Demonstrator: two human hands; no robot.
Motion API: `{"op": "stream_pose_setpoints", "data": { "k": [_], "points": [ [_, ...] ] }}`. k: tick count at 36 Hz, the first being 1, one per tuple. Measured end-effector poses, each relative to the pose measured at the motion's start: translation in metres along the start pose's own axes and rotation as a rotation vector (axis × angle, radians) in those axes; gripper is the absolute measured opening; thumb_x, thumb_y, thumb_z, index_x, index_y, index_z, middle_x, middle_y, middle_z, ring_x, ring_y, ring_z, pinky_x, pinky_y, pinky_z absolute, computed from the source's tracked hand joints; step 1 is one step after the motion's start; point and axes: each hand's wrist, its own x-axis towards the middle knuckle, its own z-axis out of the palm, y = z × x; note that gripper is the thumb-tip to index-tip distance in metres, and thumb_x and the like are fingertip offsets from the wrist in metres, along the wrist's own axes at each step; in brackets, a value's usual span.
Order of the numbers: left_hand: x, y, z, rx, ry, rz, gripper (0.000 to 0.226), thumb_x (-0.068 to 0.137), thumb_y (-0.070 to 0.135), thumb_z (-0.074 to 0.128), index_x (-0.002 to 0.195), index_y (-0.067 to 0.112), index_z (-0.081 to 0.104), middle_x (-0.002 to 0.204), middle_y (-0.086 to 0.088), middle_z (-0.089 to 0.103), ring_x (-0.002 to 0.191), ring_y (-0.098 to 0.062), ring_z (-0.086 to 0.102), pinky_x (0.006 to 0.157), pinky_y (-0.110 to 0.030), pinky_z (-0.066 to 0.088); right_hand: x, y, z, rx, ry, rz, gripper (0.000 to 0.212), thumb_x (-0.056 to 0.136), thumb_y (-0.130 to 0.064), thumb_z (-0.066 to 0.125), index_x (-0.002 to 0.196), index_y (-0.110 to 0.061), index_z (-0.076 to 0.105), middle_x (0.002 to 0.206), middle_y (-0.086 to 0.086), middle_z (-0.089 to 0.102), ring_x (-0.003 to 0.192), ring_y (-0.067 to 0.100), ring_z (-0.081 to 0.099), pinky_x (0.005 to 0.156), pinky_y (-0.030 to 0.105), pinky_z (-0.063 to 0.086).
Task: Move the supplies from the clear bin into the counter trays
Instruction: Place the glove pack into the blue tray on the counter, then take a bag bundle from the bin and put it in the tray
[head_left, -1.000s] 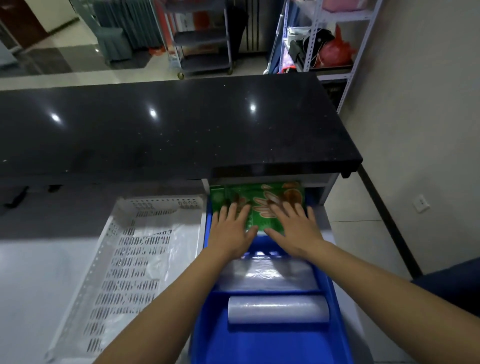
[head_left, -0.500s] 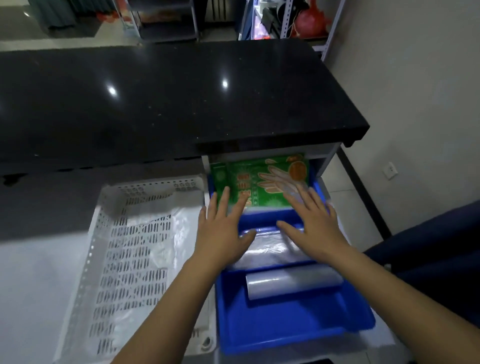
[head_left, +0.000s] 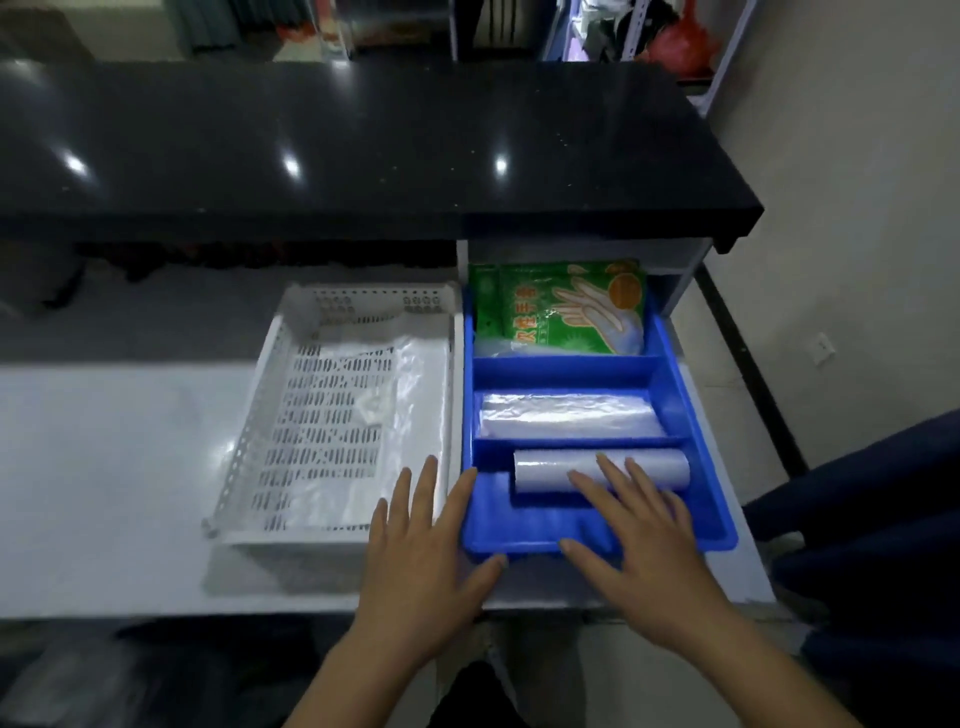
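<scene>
Both hands are spread flat and holding nothing: left hand (head_left: 423, 558) at 6 o'clock, right hand (head_left: 641, 551) over the blue divided plastic tray (head_left: 724, 525). Its fingertips reach the white plastic bag roll (head_left: 550, 470); I'd nudge it square. At 12 sits the green glove packet (head_left: 558, 309), already stowed.

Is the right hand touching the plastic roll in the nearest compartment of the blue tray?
Cannot tell. In the head view, the right hand overlaps the plastic roll inside the blue tray, its straight fingers covering it, but contact or hovering is unclear.
</scene>
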Motion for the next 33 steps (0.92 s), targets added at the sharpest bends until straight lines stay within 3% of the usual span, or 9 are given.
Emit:
{"op": "stream_pose_setpoints", "data": {
  "k": [3,6,10,16,23,33],
  "points": [
    [-0.035,0.006,0.011,-0.016,0.013,-0.069,0.088,0.079,0.073,0.037,0.150,0.048,-0.009,0.165,0.002,-0.015,0.150,-0.023,-0.017,0.120,-0.044,-0.001,-0.013,0.010,0.009,0.016,0.035,-0.087,0.076,0.083,-0.083,0.023,0.150,-0.050,0.015,0.162,-0.021,-0.002,0.149,0.006,-0.012,0.122,0.044,0.000],
    [-0.077,0.009,0.030,-0.037,0.025,-0.167,0.089,0.083,0.070,0.046,0.150,0.049,-0.009,0.165,0.001,-0.012,0.151,-0.023,-0.012,0.122,-0.044,0.004,-0.033,0.013,0.032,-0.026,0.052,-0.167,0.073,0.082,-0.075,0.031,0.150,-0.048,0.023,0.164,-0.016,0.005,0.152,0.012,-0.005,0.121,0.045,0.004],
    [-0.146,0.011,0.056,-0.078,-0.032,-0.321,0.087,0.083,0.071,0.047,0.152,0.048,-0.001,0.165,0.003,-0.010,0.151,-0.020,-0.009,0.121,-0.042,0.006,-0.069,-0.002,0.065,-0.026,0.014,-0.283,0.073,0.081,-0.075,0.032,0.149,-0.049,0.025,0.159,-0.021,0.001,0.150,0.009,-0.009,0.120,0.044,0.000],
    [-0.250,-0.015,0.066,-0.146,-0.145,-0.507,0.084,0.085,0.074,0.041,0.152,0.049,-0.004,0.164,0.009,-0.017,0.150,-0.018,-0.014,0.122,-0.044,0.003,-0.128,-0.049,0.110,0.056,-0.244,-0.376,0.071,0.084,-0.077,0.035,0.149,-0.051,0.023,0.162,-0.019,-0.001,0.148,0.006,-0.014,0.122,0.046,0.004],
    [-0.345,-0.069,0.073,-0.431,-0.028,-0.705,0.085,0.084,0.067,0.052,0.151,0.051,0.003,0.164,0.011,-0.011,0.151,-0.017,-0.006,0.121,-0.046,0.011,-0.177,-0.109,0.172,-0.167,-0.583,-0.483,0.069,0.088,-0.074,0.036,0.149,-0.056,0.008,0.164,-0.019,-0.008,0.150,0.010,-0.013,0.120,0.043,0.005],
    [-0.491,-0.187,0.073,-0.441,0.078,-0.873,0.091,0.083,0.071,0.048,0.153,0.045,-0.003,0.165,0.005,-0.009,0.152,-0.020,-0.004,0.122,-0.044,0.011,-0.207,-0.231,0.280,-0.324,-0.620,-0.551,0.073,0.087,-0.078,0.036,0.151,-0.050,0.016,0.166,-0.012,0.001,0.152,0.015,-0.004,0.120,0.048,0.010]
  ]
}}
